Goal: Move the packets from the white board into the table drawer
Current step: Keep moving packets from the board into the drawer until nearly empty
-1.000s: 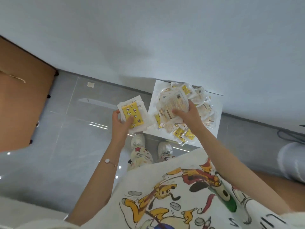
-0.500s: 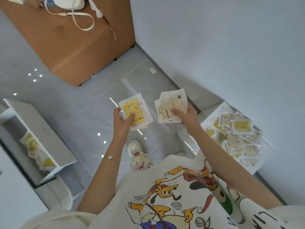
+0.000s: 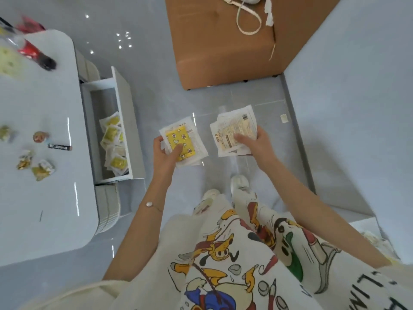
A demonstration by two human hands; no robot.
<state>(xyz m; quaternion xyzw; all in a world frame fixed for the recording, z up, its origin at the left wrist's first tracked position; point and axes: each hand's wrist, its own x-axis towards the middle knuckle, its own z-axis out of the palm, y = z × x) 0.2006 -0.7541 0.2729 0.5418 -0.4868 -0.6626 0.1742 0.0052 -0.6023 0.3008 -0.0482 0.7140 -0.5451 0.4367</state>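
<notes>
Grey shiny floor tiles (image 3: 156, 63) lie under a person who stands next to a white table (image 3: 40, 198). The left hand (image 3: 164, 151) grips a small stack of packets (image 3: 182, 142) with a yellow front facing up. The thumb presses on the yellow part and the fingers curl under the stack. The right hand (image 3: 257, 144) grips a second stack (image 3: 232, 130), with the printed back side up, thumb on top and fingers below. Both stacks are held in the air over the floor, side by side and a little apart. Below them are the person's white shoes (image 3: 240, 182). To the left, the table drawer (image 3: 128, 121) is pulled out. More yellow packets (image 3: 114, 142) lie in it, piled on each other. On the table top sit some small snack wrappers (image 3: 42, 168) and a little dark bar (image 3: 60, 147). A big brown cardboard box (image 3: 223, 41) stands on the floor farther away, with a white strap (image 3: 248, 21) on top. At the far right edge, a corner of the white board (image 3: 357, 227) shows, with something blurry on it.
</notes>
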